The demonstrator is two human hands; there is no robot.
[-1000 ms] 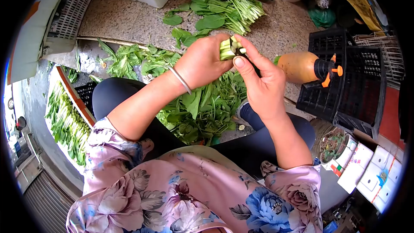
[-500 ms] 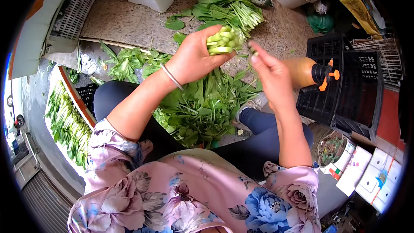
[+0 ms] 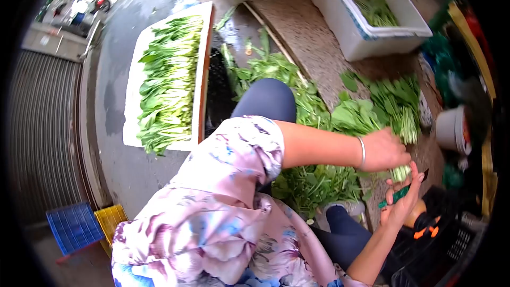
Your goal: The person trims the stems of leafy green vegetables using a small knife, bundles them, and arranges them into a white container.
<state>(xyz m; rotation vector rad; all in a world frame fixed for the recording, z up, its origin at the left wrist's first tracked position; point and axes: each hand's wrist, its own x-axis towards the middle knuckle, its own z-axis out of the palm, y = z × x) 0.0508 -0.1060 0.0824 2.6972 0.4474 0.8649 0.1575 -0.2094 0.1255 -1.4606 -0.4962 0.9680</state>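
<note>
Speckled brown stone slab [image 3: 281,13] carries white rectangular foam box [image 3: 385,47] and leafy green bundle with pale stems [image 3: 394,100]; round white plastic bucket [image 3: 449,130] probably too, base blurred.

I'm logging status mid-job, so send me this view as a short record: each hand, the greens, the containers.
Left hand: closed around a bunch of greens, stem ends showing past the fingers
Right hand: gripping a green-handled knife
Knife contact: near the stem ends; touching or not, cannot tell
Stone slab: another bunch lying on it
White tray: greens laid in a row
White box: some greens inside
Floor: loose leaves near a shoe
</note>
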